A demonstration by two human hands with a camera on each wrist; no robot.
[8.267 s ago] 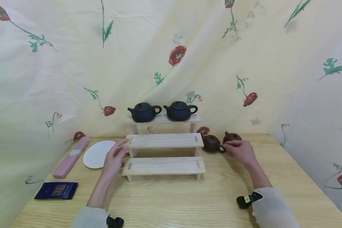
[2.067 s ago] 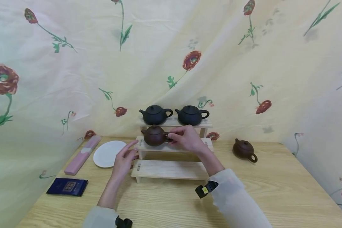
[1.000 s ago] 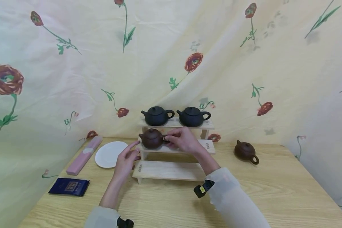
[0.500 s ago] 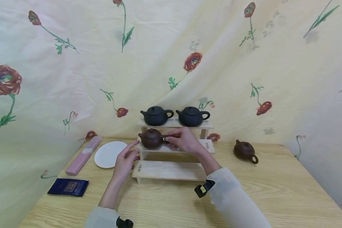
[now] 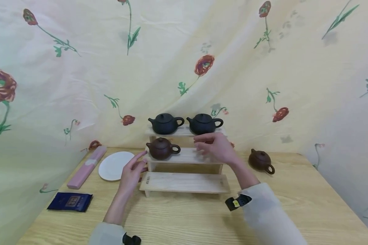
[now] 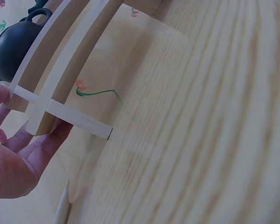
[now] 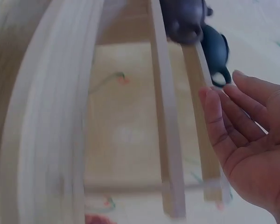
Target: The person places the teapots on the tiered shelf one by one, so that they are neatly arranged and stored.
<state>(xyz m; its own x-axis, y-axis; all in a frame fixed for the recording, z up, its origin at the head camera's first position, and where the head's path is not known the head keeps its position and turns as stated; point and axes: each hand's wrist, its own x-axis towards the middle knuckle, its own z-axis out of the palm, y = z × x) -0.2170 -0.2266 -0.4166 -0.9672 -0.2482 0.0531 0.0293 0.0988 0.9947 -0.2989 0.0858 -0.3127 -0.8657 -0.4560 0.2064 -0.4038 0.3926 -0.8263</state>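
Right hand (image 5: pixel 215 147) has released the brown teapot (image 5: pixel 160 149) at its nine o'clock, now shelved; left hand (image 5: pixel 131 173) grips the wooden stand (image 5: pixel 184 182).

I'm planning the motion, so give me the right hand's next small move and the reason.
Probably best to move the right hand sideways to the brown teapot on the table: the hand holds nothing, that teapot is the only one of four off the wooden stand, and the middle shelf has bare room beside its one teapot.
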